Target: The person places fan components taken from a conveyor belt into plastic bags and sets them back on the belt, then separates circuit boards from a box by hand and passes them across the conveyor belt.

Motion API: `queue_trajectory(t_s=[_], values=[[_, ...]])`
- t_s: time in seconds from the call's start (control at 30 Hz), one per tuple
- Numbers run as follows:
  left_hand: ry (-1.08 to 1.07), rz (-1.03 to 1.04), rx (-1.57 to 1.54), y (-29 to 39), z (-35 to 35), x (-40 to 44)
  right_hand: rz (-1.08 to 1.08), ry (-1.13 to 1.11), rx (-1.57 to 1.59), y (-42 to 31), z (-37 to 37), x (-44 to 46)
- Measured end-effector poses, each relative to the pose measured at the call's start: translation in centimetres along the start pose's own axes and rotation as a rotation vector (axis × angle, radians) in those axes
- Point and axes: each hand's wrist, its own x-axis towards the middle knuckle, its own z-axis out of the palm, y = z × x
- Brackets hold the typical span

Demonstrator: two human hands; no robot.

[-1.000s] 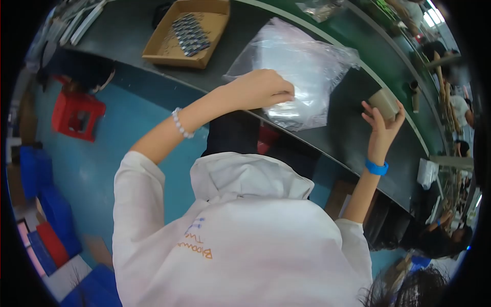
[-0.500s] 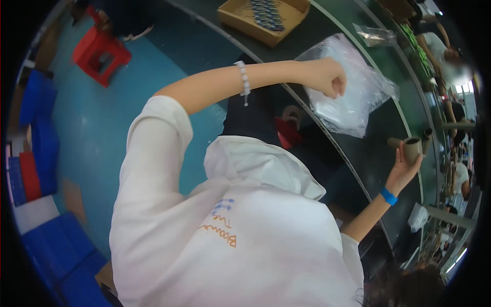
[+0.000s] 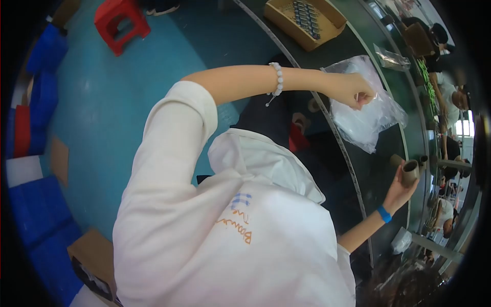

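My left hand (image 3: 352,90), with a beaded bracelet (image 3: 278,81) on its wrist, is closed with curled fingers over a clear plastic bag (image 3: 360,128) on the dark table. What those fingers hold, if anything, is hidden. Further along the table, my right hand (image 3: 400,193) is wrapped round a short brown cardboard tube (image 3: 410,175), its open end showing. A blue band (image 3: 383,214) circles this wrist. Just beyond the fingers is another brown tube (image 3: 396,160), partly hidden, and a narrower dark tube (image 3: 423,160) stands to its right.
A cardboard tray (image 3: 286,25) with rows of small parts lies on the table (image 3: 343,45). Nearby is a small plastic packet (image 3: 391,59). Several people sit beyond the table. A red stool (image 3: 120,25) and blue bins (image 3: 46,225) stand on the floor.
The view has swung, so the table, bag and tray appear further right and lower. My left hand stays over the bag, and my right hand still grips the tube, its opening tilted more towards me.
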Motion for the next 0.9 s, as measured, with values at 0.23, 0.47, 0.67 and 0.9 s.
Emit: queue_trajectory(t_s=[0.23, 0.47, 0.67, 0.9], values=[[0.141, -0.069, -0.040, 1.2, 1.3, -0.3, 0.018, 0.066, 0.144, 3.0, 1.0, -3.9], [0.118, -0.192, -0.070, 5.0, 3.6, 1.0, -0.040, -0.230, -0.099, 1.0, 8.5, -10.5], [0.085, -0.238, -0.019, 6.6, 4.4, 1.9, -0.038, -0.164, -0.310, 1.1, 10.4, -10.7], [0.022, -0.220, 0.029, 6.6, 4.7, 2.7, -0.090, -0.134, -0.206, 0.8, 10.7, -11.2]])
